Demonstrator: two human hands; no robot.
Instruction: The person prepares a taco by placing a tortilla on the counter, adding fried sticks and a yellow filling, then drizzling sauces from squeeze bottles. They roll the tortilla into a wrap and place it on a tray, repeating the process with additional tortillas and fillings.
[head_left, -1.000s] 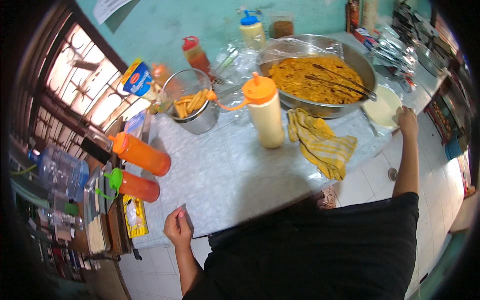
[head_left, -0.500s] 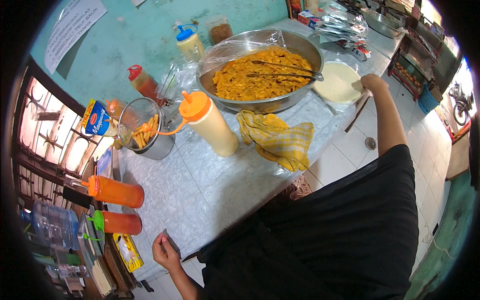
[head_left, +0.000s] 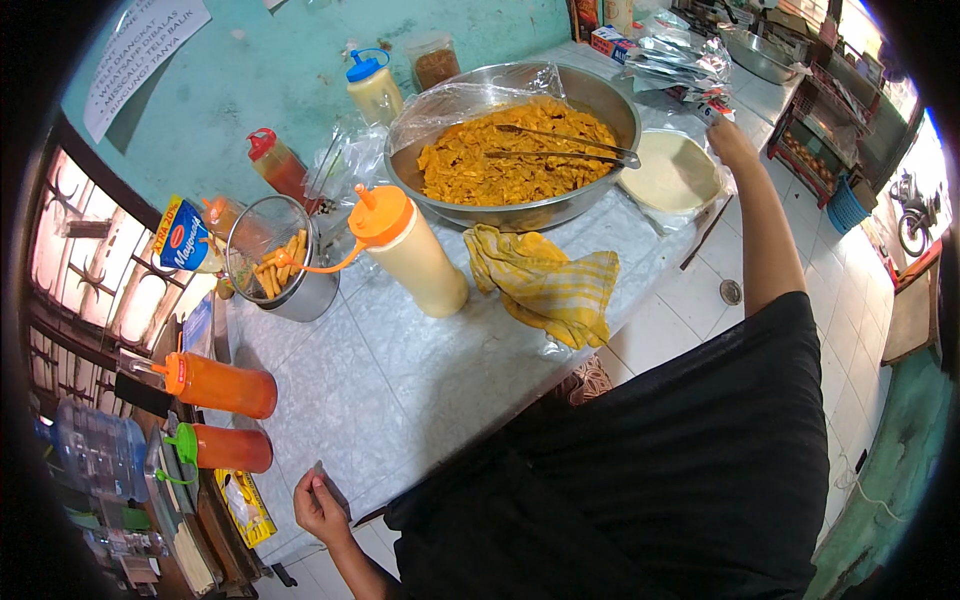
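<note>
My right hand (head_left: 733, 143) reaches far across the table, its fingers curled beside the stack of pale round flatbreads (head_left: 670, 172) in clear plastic. What these fingers hold, if anything, is hidden. My left hand (head_left: 322, 510) rests at the table's near left edge, fingers pinched together, with a small grey bit showing at the tips that I cannot make out. A large steel bowl (head_left: 625, 130) holds orange-yellow shredded filling (head_left: 470, 155), with metal tongs (head_left: 560, 145) lying on top and plastic film over its back left rim.
A yellow checked cloth (head_left: 545, 285) and an orange-capped squeeze bottle (head_left: 415, 255) stand before the bowl. Further left are a steel container with fries (head_left: 282, 262), an orange sauce bottle (head_left: 225, 385) and a green-capped one (head_left: 230, 447). Silver packets (head_left: 685, 65) lie at the back right.
My right hand has moved a little away from me and left, from the flatbreads' right edge toward their back corner. The view shifted slightly; my left hand keeps its pinch.
</note>
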